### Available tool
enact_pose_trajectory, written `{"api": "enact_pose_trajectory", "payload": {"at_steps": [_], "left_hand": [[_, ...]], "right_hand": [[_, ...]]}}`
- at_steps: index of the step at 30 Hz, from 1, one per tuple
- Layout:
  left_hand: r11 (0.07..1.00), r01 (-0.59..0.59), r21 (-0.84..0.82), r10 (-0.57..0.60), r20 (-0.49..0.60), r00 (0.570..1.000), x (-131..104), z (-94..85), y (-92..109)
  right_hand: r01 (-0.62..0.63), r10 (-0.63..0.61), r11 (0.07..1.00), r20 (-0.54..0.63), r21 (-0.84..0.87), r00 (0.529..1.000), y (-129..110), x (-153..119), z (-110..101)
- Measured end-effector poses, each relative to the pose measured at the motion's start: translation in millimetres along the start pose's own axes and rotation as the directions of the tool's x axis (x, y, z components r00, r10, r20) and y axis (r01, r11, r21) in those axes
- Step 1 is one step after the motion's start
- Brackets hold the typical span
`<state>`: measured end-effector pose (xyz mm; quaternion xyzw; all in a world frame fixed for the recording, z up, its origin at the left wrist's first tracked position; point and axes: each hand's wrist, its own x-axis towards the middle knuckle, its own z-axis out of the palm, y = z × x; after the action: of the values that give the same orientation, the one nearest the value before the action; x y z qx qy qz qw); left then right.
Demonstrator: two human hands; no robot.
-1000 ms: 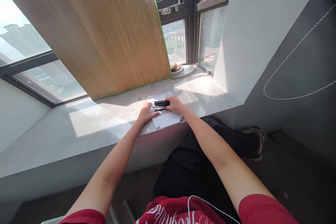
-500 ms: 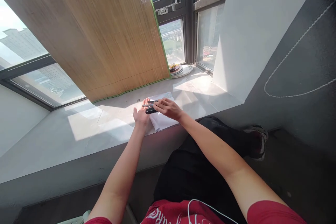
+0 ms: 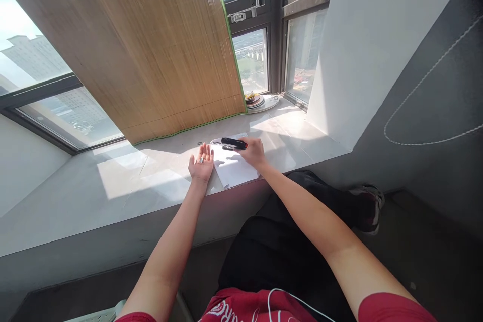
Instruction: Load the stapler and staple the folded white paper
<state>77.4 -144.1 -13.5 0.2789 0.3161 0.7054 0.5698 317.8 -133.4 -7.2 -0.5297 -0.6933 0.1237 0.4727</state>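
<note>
My left hand [image 3: 202, 167] lies palm up above the sill, fingers stretched out. On it rests a small metallic piece [image 3: 201, 160] that looks like a short strip of staples. To its right, my right hand [image 3: 253, 151] grips a black stapler [image 3: 234, 143] by its rear end. The stapler is swung open, with its parts spread and the thin front end pointing left. Beneath the stapler, white paper sheets [image 3: 236, 168] lie on the sill, with shadows falling across them. Another small dark strip [image 3: 199, 143] lies just beyond my left fingertips.
The tiled window sill [image 3: 124, 176] runs across the view, its front edge close to my legs. A bamboo blind [image 3: 151, 50] hangs over the window. Stacked plates [image 3: 260, 103] stand in the far corner. At the right hangs a beaded cord [image 3: 411, 143].
My right hand has lifted the stapler off my left palm and moved it right, over the paper. The small metallic piece now shows on the left palm.
</note>
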Motion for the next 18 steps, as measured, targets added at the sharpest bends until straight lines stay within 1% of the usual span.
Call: {"api": "enact_pose_trajectory", "payload": {"at_steps": [1, 3, 5, 8, 9, 11, 12, 13, 14, 15, 16, 17, 18], "left_hand": [[1.000, 0.003, -0.013, -0.003, -0.007, 1.000, 0.0, -1.7, -0.1], [0.999, 0.011, -0.034, -0.012, -0.020, 1.000, -0.2, -4.8, 0.1], [0.999, 0.025, -0.042, -0.026, -0.020, 0.999, -0.8, -7.3, 1.2], [0.997, 0.070, -0.012, -0.070, 0.020, 0.997, -2.6, -7.5, 3.3], [0.996, 0.087, 0.009, -0.087, 0.035, 0.996, -3.5, -6.1, 3.6], [0.993, 0.113, 0.029, -0.114, 0.048, 0.992, -5.8, -1.4, 3.6], [0.992, 0.122, 0.020, -0.123, 0.044, 0.991, -7.2, 1.6, 3.3], [0.991, 0.131, 0.004, -0.131, 0.034, 0.991, -8.6, 4.7, 2.9], [0.990, 0.137, -0.014, -0.137, 0.023, 0.990, -10.0, 7.7, 2.6], [0.990, 0.139, -0.028, -0.138, 0.017, 0.990, -11.3, 10.3, 2.5], [0.990, 0.137, -0.033, -0.136, 0.023, 0.990, -12.4, 12.3, 2.7], [0.991, 0.129, -0.030, -0.128, 0.041, 0.991, -13.3, 13.7, 3.3], [0.993, 0.116, -0.020, -0.115, 0.068, 0.991, -14.1, 14.4, 4.2]], "right_hand": [[-0.080, 0.079, 0.997, 0.030, 0.013, 0.996, 1.8, 0.4, 1.7], [-0.165, 0.162, 0.986, 0.100, 0.021, 0.982, 4.2, -0.4, 5.3], [-0.175, 0.169, 0.984, 0.173, 0.022, 0.970, 5.0, -2.8, 8.8], [-0.145, 0.135, 0.989, 0.255, 0.020, 0.957, 4.0, -6.2, 10.0], [-0.130, 0.123, 0.991, 0.246, 0.012, 0.961, 2.9, -6.8, 8.7], [-0.045, 0.048, 0.999, 0.155, -0.024, 0.987, -1.8, -6.8, 4.0], [0.036, -0.031, 0.998, 0.093, -0.053, 0.995, -5.9, -6.4, 1.4], [0.142, -0.139, 0.986, 0.043, -0.086, 0.989, -11.4, -5.8, -0.5], [0.267, -0.267, 0.957, 0.023, -0.116, 0.964, -18.4, -5.1, -1.1], [0.400, -0.398, 0.907, 0.044, -0.132, 0.917, -26.6, -4.3, 0.2], [0.522, -0.514, 0.843, 0.094, -0.128, 0.853, -35.8, -3.3, 3.5], [0.622, -0.604, 0.775, 0.159, -0.111, 0.781, -45.4, -2.1, 8.9], [0.694, -0.664, 0.714, 0.227, -0.090, 0.712, -54.9, -0.7, 15.8]]}}
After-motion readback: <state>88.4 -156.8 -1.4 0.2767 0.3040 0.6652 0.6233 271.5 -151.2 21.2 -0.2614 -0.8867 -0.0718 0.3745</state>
